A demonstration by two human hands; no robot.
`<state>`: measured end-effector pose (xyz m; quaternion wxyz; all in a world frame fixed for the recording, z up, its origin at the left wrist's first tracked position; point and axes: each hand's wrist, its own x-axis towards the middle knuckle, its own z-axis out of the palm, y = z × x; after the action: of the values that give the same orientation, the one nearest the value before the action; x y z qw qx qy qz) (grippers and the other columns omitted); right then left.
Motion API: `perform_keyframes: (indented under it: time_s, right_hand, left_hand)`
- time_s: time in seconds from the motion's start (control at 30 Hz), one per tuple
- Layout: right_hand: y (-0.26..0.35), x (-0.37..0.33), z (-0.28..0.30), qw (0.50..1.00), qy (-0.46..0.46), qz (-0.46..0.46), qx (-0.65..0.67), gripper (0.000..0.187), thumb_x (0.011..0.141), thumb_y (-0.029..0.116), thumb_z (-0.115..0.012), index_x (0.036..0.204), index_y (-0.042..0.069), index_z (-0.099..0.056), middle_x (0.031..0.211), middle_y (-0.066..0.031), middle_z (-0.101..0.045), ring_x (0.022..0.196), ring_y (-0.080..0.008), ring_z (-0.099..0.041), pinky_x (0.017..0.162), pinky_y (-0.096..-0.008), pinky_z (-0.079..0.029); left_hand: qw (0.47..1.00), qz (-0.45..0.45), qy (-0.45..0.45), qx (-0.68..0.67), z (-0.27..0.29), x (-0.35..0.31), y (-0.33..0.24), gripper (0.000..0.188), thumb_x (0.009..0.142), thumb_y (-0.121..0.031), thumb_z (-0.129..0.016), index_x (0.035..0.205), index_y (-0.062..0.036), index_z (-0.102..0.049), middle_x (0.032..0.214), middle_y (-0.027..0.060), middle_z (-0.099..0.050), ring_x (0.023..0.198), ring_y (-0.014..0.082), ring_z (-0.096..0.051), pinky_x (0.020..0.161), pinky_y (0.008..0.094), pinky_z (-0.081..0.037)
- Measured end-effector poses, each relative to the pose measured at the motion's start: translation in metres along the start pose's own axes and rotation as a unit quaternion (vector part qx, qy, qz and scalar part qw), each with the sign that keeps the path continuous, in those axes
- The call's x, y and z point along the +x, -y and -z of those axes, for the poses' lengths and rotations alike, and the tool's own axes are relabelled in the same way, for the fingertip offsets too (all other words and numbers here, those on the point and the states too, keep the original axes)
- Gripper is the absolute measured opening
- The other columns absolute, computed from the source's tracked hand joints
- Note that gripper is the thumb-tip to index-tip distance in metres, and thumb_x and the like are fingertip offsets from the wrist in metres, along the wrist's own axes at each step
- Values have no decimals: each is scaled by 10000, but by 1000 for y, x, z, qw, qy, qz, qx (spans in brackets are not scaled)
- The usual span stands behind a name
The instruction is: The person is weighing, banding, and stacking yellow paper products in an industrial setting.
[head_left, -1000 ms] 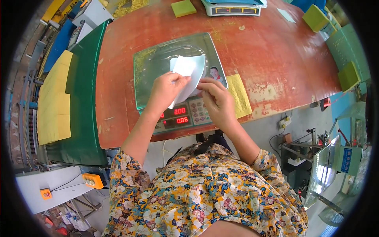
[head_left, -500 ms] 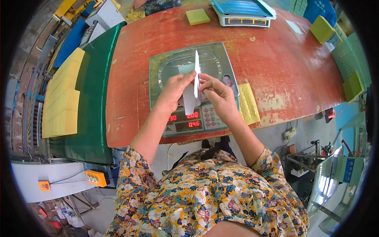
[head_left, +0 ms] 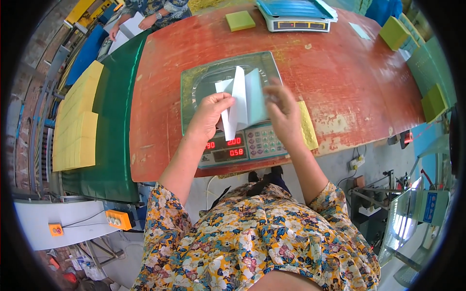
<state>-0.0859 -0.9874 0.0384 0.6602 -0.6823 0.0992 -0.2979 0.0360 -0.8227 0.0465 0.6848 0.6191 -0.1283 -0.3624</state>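
Observation:
My left hand [head_left: 208, 115] is closed, pinching a folded white paper [head_left: 238, 104] between thumb and fingers. The paper stands partly unfolded over the digital scale [head_left: 264, 140], with a pale blue-green leaf on its right side. My right hand [head_left: 285, 114] is just right of that leaf, smeared by motion, and whether it touches the leaf is hard to make out. Under both hands lies the scale's flat square pan [head_left: 194, 80]. Its red digits glow at the near edge. Partly behind my right wrist is a yellow textured slab [head_left: 307, 126].
The red worn table [head_left: 340, 87] carries a second scale [head_left: 296, 17] with a blue pan and a yellow block [head_left: 240, 21]. Yellow block stacks [head_left: 80, 131] stand on a green surface at left. Another person's hands [head_left: 145, 22] hold white sheets at the far left.
The paper has spread from edge-on to partly unfolded, showing its blue-green leaf. My right hand has moved right, off the paper's middle. Another person's hands and white sheets have appeared at far left.

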Motion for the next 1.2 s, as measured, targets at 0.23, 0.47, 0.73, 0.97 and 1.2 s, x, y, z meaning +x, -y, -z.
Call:
perform_keyframes:
  time_s: [0.23, 0.47, 0.73, 0.97, 1.2]
  right_hand:
    - [17, 15, -10, 982, 55, -27, -178, 255, 937, 109, -591, 1147, -35, -610, 976, -136, -688, 845, -140, -654, 744, -273, -525]
    - [14, 38, -17, 975, 60, -89, -197, 396, 908, 341, -627, 1034, -34, -638, 871, -242, -688, 769, -311, -695, 693, -378, -540]
    - [18, 42, 26, 975, -12, -23, -220, 193, 831, 158, -698, 869, -13, -617, 730, -215, -615, 613, -288, -594, 604, -382, -486]
    - [7, 26, 157, 960, -168, 14, -223, 268, 860, 147, -695, 749, 11, -492, 610, -104, -429, 565, -152, -405, 527, -338, -400]
    - [3, -34, 388, 894, -338, -102, -276, 303, 937, 250, -619, 785, 4, -529, 629, -141, -515, 556, -202, -470, 552, -370, -416]
  left_hand:
    - [999, -16, -5, 50, -6, -5, -1, 146, 928, -166, -618, 906, -26, -655, 782, 16, -651, 645, 87, -615, 509, 263, -511]
    - [999, 1, -17, -31, -14, -18, -8, 171, 940, -141, -584, 989, 1, -667, 833, 29, -660, 738, 94, -628, 648, 260, -519]
    - [875, -332, -235, 261, -31, -57, -46, 346, 913, 42, -519, 1245, -24, -587, 1072, 18, -629, 642, 24, -413, 541, 215, -341]
    - [843, -445, -107, 282, -93, -57, -91, 720, 869, 48, -469, 1529, 3, -185, 1482, 169, -319, 1299, 251, -419, 1097, 373, -318]
    - [848, -303, 98, 424, -230, 12, -66, 245, 868, 1, -523, 1098, 37, -601, 1021, 147, -648, 929, 244, -617, 833, 364, -476]
